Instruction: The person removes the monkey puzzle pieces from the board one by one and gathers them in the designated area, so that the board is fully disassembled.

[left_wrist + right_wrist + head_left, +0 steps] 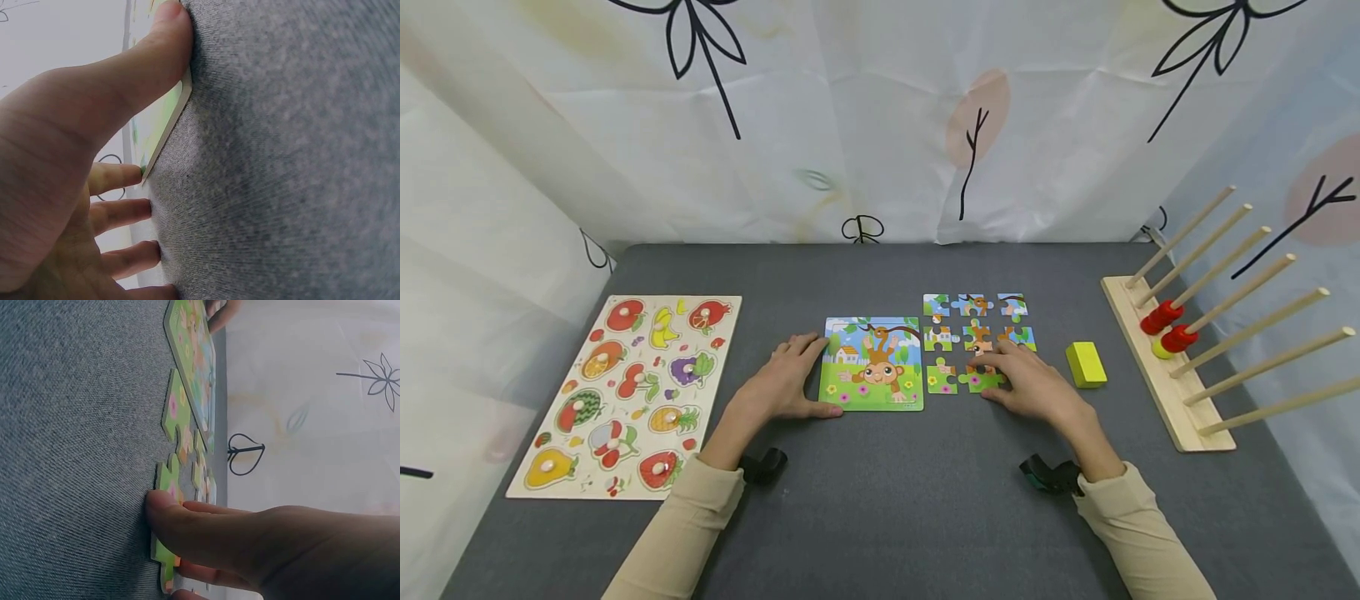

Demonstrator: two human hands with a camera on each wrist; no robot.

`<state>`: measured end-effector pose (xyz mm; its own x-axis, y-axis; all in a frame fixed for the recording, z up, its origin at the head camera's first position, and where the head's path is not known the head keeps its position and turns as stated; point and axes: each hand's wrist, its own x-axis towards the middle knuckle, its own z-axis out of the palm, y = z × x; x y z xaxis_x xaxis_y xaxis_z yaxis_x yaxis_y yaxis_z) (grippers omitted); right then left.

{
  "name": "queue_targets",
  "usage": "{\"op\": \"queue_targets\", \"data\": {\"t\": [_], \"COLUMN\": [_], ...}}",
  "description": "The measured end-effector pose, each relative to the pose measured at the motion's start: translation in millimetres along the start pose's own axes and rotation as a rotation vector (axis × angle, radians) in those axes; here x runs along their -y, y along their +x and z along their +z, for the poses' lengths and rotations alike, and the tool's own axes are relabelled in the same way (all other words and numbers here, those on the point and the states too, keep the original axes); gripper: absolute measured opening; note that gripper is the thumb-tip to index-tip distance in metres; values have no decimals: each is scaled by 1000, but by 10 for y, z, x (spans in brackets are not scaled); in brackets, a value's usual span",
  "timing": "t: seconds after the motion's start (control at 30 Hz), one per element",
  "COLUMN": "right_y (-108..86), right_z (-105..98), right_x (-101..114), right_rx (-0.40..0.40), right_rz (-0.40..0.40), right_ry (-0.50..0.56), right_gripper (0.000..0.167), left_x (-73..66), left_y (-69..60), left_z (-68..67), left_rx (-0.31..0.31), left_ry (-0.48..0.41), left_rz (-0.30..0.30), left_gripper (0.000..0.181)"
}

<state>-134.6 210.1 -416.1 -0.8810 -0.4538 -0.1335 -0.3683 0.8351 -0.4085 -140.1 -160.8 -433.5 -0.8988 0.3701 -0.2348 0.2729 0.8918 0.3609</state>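
Observation:
My left hand (787, 379) lies along the left side of a square monkey picture board (871, 364), thumb at its bottom edge and fingers spread near the left edge. In the left wrist view, the thumb tip and index fingertip touch the board's rim. Right of the board, several jigsaw pieces (937, 337) lie in spaced rows. My right hand (1026, 382) pinches a green jigsaw piece (980, 382) in the nearest row, thumb on its near edge and fingers over its far side. That hand partly hides the pieces beneath it.
A fruit peg-puzzle board (647, 392) lies on the left of the grey table (895, 517). Right of my right hand sits a yellow block (1086, 365). Beyond it stands a wooden rack (1210, 437) with several upright pegs; red beads (1177, 338) sit on two.

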Motion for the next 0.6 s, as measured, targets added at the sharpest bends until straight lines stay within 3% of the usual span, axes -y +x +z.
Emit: {"op": "queue_targets", "data": {"t": [0.27, 0.6], "right_y": [-3, 80], "right_z": [-15, -5], "right_x": [23, 207], "right_rx": [-1, -33], "right_rz": [18, -40], "right_ry": [10, 30], "right_gripper": [45, 43], "left_x": [-6, -8], "left_y": [-5, -6], "left_z": [-8, -9], "left_rx": [-3, -5], "left_ry": [2, 4], "left_rz": [6, 3], "left_gripper": [112, 112]}}
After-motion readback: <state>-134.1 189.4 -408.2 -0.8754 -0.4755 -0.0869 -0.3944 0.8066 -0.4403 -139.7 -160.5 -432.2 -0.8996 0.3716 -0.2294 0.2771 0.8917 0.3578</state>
